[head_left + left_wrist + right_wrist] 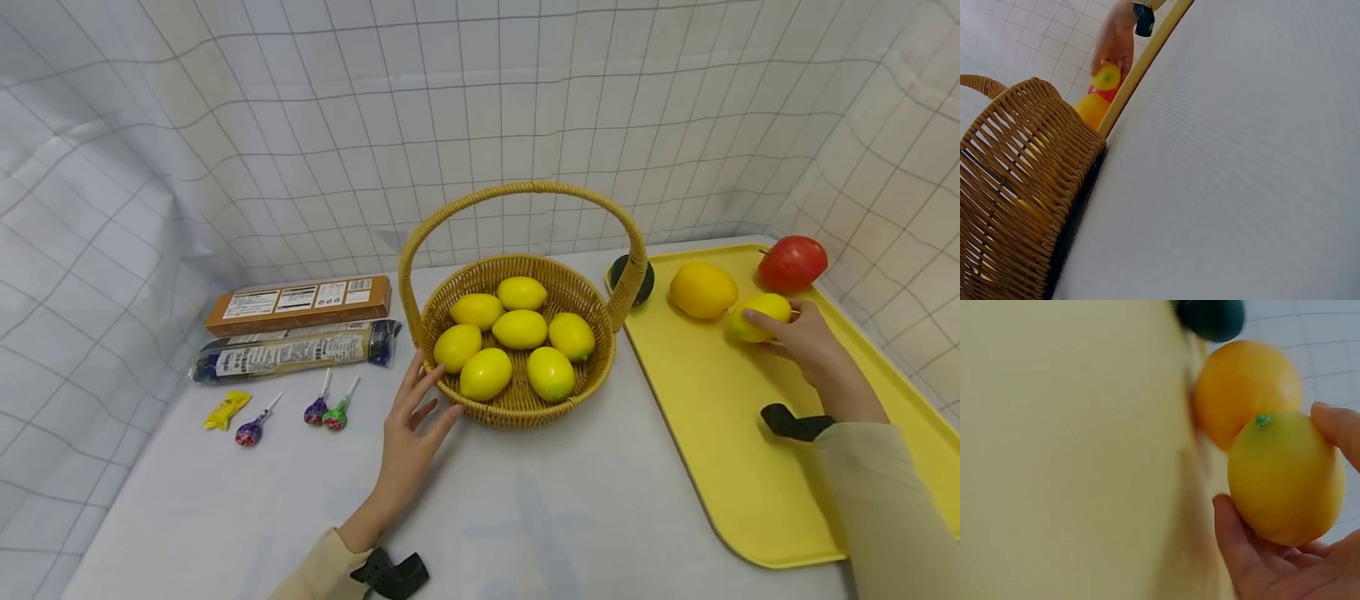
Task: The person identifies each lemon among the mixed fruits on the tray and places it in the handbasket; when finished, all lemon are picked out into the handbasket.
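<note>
My right hand (pixel 828 362) grips a yellow lemon (pixel 765 312) over the yellow tray (pixel 720 433). In the right wrist view, thumb and fingers wrap the lemon (pixel 1288 481), whose green tip shows. A wicker basket (pixel 525 414) with a tall arched handle stands in the middle and bears several lemons. My left hand (pixel 408 442) is at the basket's front left rim, its fingers spread and fairly straight. Whether those fingertips press on the rim is hard to tell. The left wrist view shows the basket's woven side (pixel 1029 181) but not the left hand's fingers.
On the tray lie a larger orange-yellow fruit (pixel 703 290) and a red fruit (pixel 792 262). A dark green fruit (pixel 632 280) sits behind the basket handle. At left are a brown box (pixel 300 305), a noodle-like packet (pixel 296 350), lollipops (pixel 335 417) and a yellow candy (pixel 227 410).
</note>
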`<state>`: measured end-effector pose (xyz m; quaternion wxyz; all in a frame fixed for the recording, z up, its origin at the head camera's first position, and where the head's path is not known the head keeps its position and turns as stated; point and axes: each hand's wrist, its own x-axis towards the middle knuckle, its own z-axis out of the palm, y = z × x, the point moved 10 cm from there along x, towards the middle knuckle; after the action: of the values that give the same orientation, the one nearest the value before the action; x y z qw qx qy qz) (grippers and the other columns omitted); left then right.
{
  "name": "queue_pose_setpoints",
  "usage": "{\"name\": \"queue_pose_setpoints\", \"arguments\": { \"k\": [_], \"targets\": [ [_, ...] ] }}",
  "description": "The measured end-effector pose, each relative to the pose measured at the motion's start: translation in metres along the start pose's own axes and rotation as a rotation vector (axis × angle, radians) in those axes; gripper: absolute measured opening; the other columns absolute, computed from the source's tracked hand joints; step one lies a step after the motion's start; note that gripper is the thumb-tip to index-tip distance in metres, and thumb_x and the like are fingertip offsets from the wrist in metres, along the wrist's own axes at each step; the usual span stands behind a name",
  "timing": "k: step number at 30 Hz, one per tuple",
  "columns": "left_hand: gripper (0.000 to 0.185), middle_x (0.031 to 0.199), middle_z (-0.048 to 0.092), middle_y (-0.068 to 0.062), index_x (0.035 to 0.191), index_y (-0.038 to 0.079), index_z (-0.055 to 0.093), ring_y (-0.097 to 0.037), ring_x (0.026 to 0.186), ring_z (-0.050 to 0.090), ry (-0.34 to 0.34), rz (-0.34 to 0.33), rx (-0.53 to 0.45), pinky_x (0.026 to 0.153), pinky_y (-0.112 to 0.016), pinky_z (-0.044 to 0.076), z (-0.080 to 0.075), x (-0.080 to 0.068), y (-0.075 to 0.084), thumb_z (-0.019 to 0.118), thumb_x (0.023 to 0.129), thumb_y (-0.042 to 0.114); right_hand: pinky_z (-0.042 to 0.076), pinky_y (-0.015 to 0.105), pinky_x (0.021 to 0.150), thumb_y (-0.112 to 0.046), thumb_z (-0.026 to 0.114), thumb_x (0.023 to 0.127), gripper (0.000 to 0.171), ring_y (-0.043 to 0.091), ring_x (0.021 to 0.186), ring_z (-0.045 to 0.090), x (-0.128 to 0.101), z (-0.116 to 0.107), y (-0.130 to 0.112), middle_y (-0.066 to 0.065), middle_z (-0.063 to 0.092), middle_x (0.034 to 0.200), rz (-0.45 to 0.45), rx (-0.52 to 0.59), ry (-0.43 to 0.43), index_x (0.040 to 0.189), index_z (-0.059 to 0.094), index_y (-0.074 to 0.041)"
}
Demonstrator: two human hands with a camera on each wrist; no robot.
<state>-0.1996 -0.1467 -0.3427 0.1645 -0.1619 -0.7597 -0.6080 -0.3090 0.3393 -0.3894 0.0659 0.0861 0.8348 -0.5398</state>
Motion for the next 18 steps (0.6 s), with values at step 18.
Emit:
{"name": "queue_pose_setpoints", "arguments": {
  "k": [18],
  "targets": [
    [0.049,0.150,0.021,-0.020,0.131,-0.010,0.047,-0.035,0.134,0.025,-0.006,-0.007,0.002,0.091,-0.057,0.040,0.000,0.001,-0.001,0.063,0.084,-0.010,0.040,0.041,0.091,-0.026,0.061,0.092,0.057,0.031,0.111,0.044,-0.083,0.207,-0.150,0.013,0.039,0.133,-0.359,0.047,-0.601,0.140,0.030,-0.017]
  ]
}}
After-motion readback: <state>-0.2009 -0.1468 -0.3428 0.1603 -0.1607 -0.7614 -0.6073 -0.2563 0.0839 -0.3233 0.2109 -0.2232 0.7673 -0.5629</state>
